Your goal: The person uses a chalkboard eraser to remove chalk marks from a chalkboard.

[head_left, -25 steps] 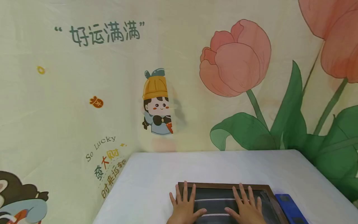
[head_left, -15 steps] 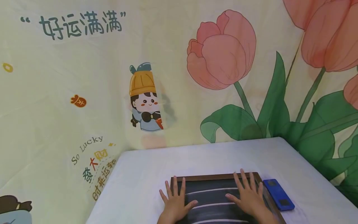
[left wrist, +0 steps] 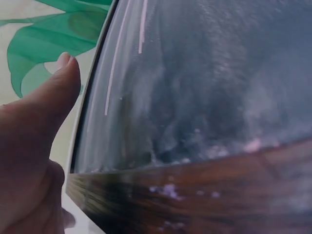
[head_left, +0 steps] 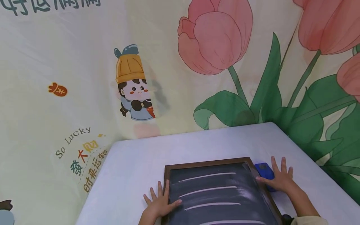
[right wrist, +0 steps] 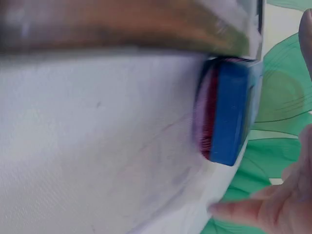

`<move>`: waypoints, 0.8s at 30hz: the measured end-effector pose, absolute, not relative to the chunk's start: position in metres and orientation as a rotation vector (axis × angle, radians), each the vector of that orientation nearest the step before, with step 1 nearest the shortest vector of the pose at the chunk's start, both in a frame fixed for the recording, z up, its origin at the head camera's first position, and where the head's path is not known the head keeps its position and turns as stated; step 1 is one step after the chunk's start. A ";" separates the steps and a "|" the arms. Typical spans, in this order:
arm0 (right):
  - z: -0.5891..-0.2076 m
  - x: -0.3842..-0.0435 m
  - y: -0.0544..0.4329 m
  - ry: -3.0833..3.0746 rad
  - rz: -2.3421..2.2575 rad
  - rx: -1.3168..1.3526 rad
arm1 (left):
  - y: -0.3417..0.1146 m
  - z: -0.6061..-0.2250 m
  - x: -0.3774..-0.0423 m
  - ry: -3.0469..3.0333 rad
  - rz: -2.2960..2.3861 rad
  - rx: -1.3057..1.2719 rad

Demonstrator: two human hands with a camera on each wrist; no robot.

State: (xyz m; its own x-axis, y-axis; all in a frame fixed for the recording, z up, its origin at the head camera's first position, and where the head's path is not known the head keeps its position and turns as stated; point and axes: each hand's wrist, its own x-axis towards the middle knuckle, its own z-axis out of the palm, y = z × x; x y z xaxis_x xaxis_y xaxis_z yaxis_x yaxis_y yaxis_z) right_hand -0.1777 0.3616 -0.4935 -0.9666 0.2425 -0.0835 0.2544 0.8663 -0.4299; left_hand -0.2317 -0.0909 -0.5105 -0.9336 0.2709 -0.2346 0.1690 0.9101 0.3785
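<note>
A small chalkboard (head_left: 211, 197) in a brown wooden frame lies on the white table, with several white chalk lines drawn across it. My left hand (head_left: 158, 204) is at the board's left edge, fingers spread, the thumb reaching over the dark surface; whether it touches the frame I cannot tell. On the other side, my right hand (head_left: 281, 180) hovers with spread fingers by the blue board eraser (head_left: 264, 169), partly covering it in the head view. In the right wrist view the eraser (right wrist: 229, 114) shows a dark red felt side, and the fingers are apart from it.
The white tabletop (head_left: 135, 168) surrounds the board and ends at a wall cloth (head_left: 168, 78) printed with tulips and a cartoon figure. Faint chalk smudges mark the table beside the eraser. A small black round object (head_left: 287, 218) sits by the right sleeve.
Both hands have moved apart from over the board: the left to its left edge, the right rightward to the eraser. The head view has tilted down, showing more of the board.
</note>
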 end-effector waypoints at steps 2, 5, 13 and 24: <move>-0.495 -0.184 0.365 2.980 -0.707 0.357 | -0.093 -0.511 -0.233 2.766 0.501 0.320; -0.498 -0.191 0.368 2.911 -0.728 0.332 | -0.094 -0.511 -0.234 2.736 0.484 0.319; -0.494 -0.199 0.378 2.964 -0.568 0.189 | -0.091 -0.511 -0.239 2.710 0.493 0.301; -0.489 -0.215 0.382 2.991 -0.630 0.181 | -0.089 -0.515 -0.244 2.712 0.502 0.299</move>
State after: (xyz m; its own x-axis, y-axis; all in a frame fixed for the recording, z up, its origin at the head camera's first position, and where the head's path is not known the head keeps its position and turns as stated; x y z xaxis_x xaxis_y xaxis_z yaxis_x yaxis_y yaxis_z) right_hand -0.2155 0.3822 -0.4886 -0.9899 0.0992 -0.1017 0.1318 0.9085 -0.3966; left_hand -0.2439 -0.0894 -0.5145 -0.9109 0.2687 -0.3133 0.1387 0.9143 0.3807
